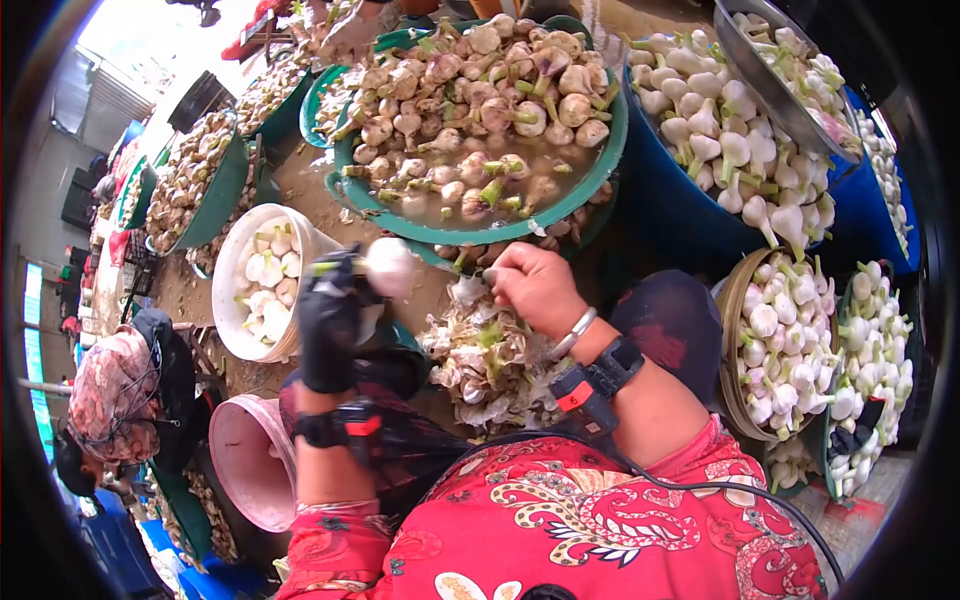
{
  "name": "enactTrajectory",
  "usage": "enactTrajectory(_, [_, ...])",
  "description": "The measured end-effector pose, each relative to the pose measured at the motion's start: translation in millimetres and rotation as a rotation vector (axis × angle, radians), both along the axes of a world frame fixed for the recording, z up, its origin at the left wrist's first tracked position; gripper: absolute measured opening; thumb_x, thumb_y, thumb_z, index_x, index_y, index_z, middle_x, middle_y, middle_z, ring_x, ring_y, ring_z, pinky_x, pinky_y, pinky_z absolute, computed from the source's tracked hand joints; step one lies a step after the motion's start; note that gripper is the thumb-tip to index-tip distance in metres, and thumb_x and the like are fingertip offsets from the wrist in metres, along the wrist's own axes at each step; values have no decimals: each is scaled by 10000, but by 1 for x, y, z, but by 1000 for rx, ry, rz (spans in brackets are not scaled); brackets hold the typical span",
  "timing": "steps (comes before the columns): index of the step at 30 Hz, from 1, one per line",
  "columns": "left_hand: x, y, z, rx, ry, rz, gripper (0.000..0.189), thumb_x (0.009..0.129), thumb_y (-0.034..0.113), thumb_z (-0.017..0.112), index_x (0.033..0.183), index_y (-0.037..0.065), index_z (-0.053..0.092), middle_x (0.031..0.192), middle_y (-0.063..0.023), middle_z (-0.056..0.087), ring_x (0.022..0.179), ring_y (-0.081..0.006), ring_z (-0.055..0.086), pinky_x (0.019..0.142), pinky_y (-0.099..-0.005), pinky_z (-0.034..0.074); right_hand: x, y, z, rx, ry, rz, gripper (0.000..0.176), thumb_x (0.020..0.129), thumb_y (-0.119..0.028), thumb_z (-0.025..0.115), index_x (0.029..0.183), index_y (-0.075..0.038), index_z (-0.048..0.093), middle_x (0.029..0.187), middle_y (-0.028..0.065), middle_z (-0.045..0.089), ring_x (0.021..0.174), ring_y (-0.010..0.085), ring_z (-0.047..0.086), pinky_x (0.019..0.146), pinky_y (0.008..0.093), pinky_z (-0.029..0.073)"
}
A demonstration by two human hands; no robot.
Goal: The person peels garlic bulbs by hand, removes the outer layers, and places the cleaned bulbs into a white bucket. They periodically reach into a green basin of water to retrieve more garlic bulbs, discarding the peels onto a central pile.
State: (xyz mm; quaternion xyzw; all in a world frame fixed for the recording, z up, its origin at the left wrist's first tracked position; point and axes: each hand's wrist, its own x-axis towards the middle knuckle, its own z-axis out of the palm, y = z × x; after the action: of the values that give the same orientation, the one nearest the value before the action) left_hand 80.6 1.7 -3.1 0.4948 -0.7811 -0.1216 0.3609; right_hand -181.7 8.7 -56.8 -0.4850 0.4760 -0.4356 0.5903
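Note:
My left hand [332,325], in a black glove, is closed round the green stem of a garlic bulb [389,267]. The bulb is pale, peeled-looking and slightly blurred, sticking out to the right of the fingers. My bare right hand [540,289] is pinched closed, apart from the bulb; a small dark bit shows at its fingertips, too small to name. Below the hands lies a heap of papery garlic skins [485,365]. Just beyond them stands a green tub [480,236] of brownish unpeeled garlic [490,110], partly in murky water.
A white bucket [225,300] with clean bulbs stands at left, above a pink bucket [240,455] lying tilted. At right are a blue tub [650,190] of white garlic, a metal bowl [760,95] and a full tan bucket [735,370]. Another person [120,390] is at far left.

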Motion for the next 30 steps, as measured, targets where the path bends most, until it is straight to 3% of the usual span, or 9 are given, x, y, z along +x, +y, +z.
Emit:
enactTrajectory(1, [28,3,23,-32,-144,14,235,897,-2,455,1083,-22,598,765,-46,591,690,-135,579,622,-280,486,1,-3,0,95,-127,-82,58,842,-12,558,863,-10,612,705,10,593,596,76,564,568,212,491])
enactTrajectory(2, [60,5,25,156,520,133,230,948,61,422,1053,-15,612,779,-45,597,691,-133,574,631,-272,486,0,-5,0,95,-136,-109,84,857,-10,534,879,-4,615,739,17,603,607,76,574,572,203,489])
enactTrajectory(5, [150,20,59,-20,245,314,195,944,87,444,1028,-28,578,829,-55,610,705,-115,574,661,-248,488,-1,-6,0,74,-88,-11,95,864,-26,532,908,-3,613,802,29,612,629,79,585,581,198,487])
enactTrajectory(7, [150,13,73,9,687,450,137,924,83,493,975,4,591,807,-45,616,707,-115,577,655,-249,477,6,-3,-3,83,-118,-4,97,863,-29,531,911,-3,612,788,23,613,620,76,583,570,196,478])
enactTrajectory(11, [243,24,36,127,-70,711,147,865,81,590,1002,42,627,847,-55,647,744,-111,600,640,-232,483,5,-1,9,153,-59,33,96,860,-38,537,912,-12,613,779,11,614,616,75,588,551,189,461])
enactTrajectory(13, [249,36,27,379,474,682,203,868,63,575,1062,22,617,872,-70,645,744,-113,602,612,-238,500,4,-4,-2,160,-78,16,100,857,-40,541,923,-23,614,799,11,615,645,80,599,559,198,471])
enactTrajectory(19, [163,8,37,336,670,367,323,870,76,537,1176,-26,563,949,-81,626,795,-145,609,719,-284,520,8,-5,-13,172,-16,-8,179,856,-68,562,1029,-42,602,829,9,598,689,87,603,570,217,484])
enactTrajectory(25, [-6,-62,-3,366,147,30,305,819,103,669,1112,33,625,911,-72,656,852,-141,596,771,-282,483,7,-9,-30,147,-7,-246,335,753,-74,611,1080,-10,574,718,25,596,594,105,557,554,277,476])
enactTrajectory(30, [-77,-124,-34,136,-135,-33,383,751,136,678,1128,108,612,1115,-181,588,997,-326,584,856,-385,468,1,-7,-32,127,86,-235,274,741,-110,625,1007,-42,620,780,85,648,712,177,622,672,309,506])
